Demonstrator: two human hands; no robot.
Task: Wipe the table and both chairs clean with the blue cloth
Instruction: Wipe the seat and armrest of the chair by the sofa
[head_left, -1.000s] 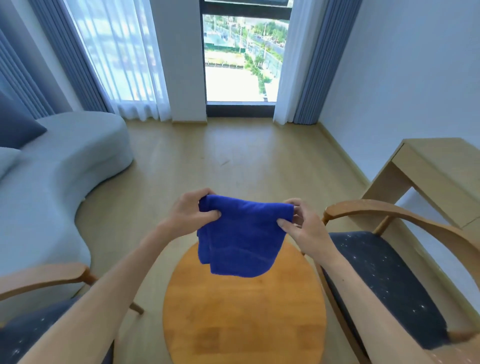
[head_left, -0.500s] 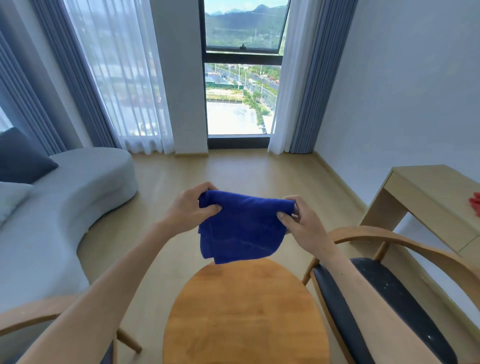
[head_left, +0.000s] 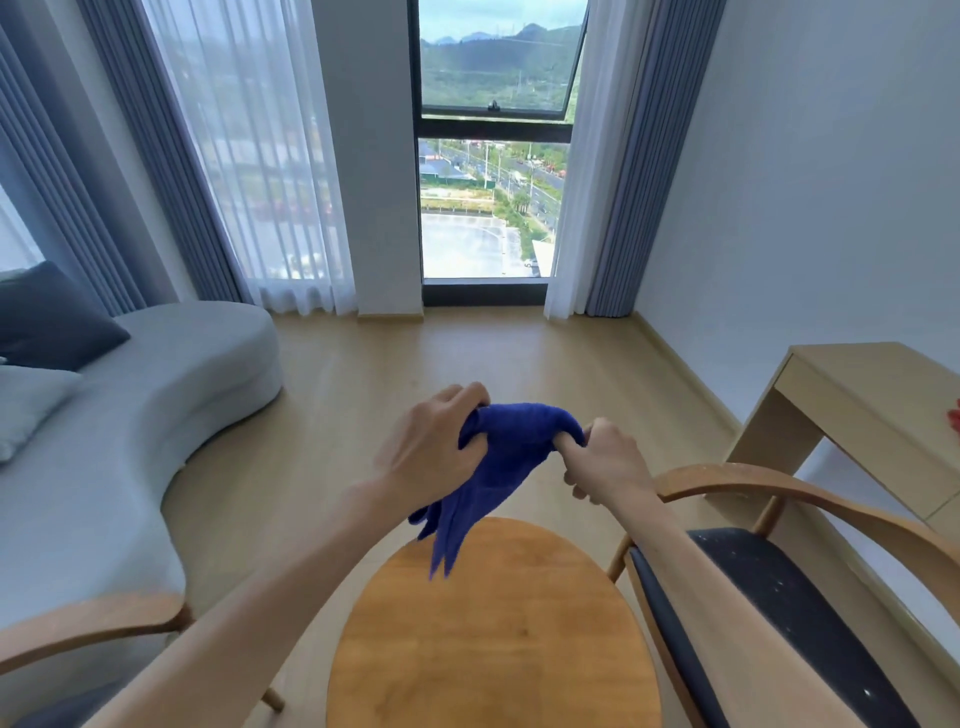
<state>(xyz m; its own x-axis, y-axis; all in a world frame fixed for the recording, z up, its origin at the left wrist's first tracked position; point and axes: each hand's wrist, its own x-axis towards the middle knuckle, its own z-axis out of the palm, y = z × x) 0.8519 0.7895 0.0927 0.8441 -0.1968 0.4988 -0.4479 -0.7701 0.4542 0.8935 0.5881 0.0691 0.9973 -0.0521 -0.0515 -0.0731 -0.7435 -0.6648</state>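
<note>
I hold the blue cloth (head_left: 498, 467) in the air above the far edge of the round wooden table (head_left: 493, 634). My left hand (head_left: 431, 452) grips its left end and my right hand (head_left: 605, 465) grips its right end. The cloth is bunched between them and its loose part hangs down over the tabletop without touching it. A wooden armchair with a dark speckled seat (head_left: 779, 613) stands right of the table. Another chair's wooden arm (head_left: 88, 629) shows at the lower left.
A grey curved sofa (head_left: 130, 426) with cushions fills the left side. A light wooden desk (head_left: 878, 415) stands against the right wall with something red at the frame edge. Bare wooden floor (head_left: 467, 358) runs to the window and curtains ahead.
My hands have come closer together, so the cloth went from spread flat to bunched and hanging. The view has tilted upward, showing more window and less table.
</note>
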